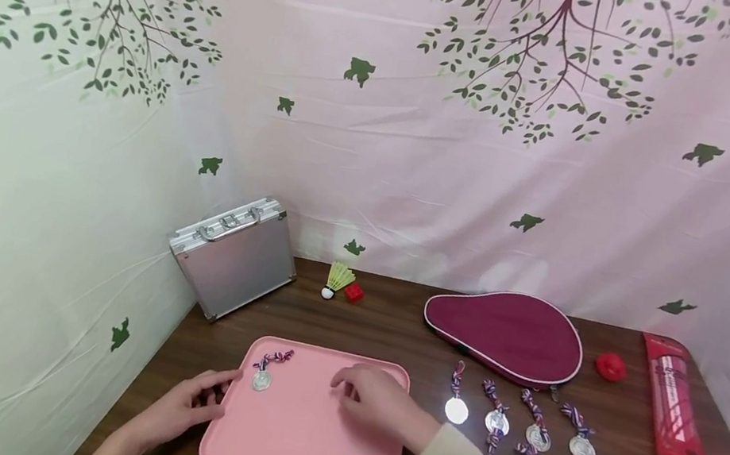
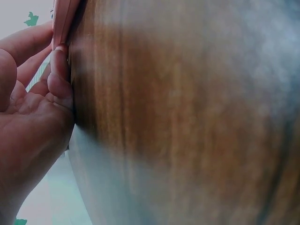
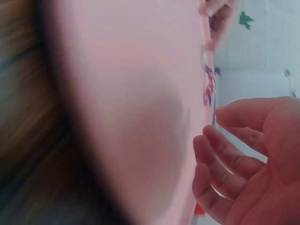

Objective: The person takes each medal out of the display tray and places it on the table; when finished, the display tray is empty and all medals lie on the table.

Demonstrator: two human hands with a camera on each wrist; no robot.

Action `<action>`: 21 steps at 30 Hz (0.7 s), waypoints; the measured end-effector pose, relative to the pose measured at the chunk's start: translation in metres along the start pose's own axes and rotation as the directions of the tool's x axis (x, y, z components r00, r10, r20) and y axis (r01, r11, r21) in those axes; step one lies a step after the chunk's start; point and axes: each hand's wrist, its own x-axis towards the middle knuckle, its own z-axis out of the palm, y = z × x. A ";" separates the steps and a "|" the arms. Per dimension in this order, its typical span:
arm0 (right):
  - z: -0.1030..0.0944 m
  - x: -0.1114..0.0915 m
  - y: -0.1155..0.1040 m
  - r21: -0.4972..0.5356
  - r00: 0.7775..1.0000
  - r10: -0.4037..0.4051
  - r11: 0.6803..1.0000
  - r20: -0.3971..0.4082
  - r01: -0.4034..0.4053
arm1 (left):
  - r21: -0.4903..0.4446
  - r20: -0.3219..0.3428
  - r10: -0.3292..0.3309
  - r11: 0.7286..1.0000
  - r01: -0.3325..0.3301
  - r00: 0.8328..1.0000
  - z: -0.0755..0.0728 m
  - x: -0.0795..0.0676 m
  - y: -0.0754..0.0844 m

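A pink tray (image 1: 300,442) lies on the wooden table. My left hand (image 1: 184,405) is at its left edge, with fingertips and thumb touching the rim; in the left wrist view, the fingers (image 2: 58,70) meet the tray's side close to the tabletop. On the tray's far left part lies a silver medal (image 1: 261,380) with a knotted red, white and blue ribbon (image 1: 274,357). My right hand (image 1: 379,401) hovers over the tray's right half, its fingers loosely bent. Nothing shows between those fingers (image 3: 218,154) in the right wrist view.
Several more silver medals (image 1: 581,449) with knotted ribbons lie right of the tray. Behind are a silver case (image 1: 239,263), a yellow shuttlecock (image 1: 339,278), a red block (image 1: 354,292) and a maroon paddle cover (image 1: 507,333). Farther right are a small red item (image 1: 611,366) and a red packet (image 1: 674,404).
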 end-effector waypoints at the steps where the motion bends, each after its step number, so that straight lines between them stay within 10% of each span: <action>1: 0.005 0.007 -0.004 0.002 1.000 0.010 1.000 0.024 -0.010 | 0.000 -0.001 0.003 1.000 -0.003 1.000 0.000 0.000 0.000; 8: 0.037 0.048 -0.031 -0.021 0.991 0.003 1.000 0.134 0.000 | 0.015 -0.010 0.005 1.000 -0.005 1.000 0.001 0.001 -0.001; 21: 0.082 0.078 -0.058 -0.224 0.997 0.070 0.972 0.018 -0.064 | 0.008 -0.006 0.085 0.996 -0.085 0.996 0.002 -0.002 -0.003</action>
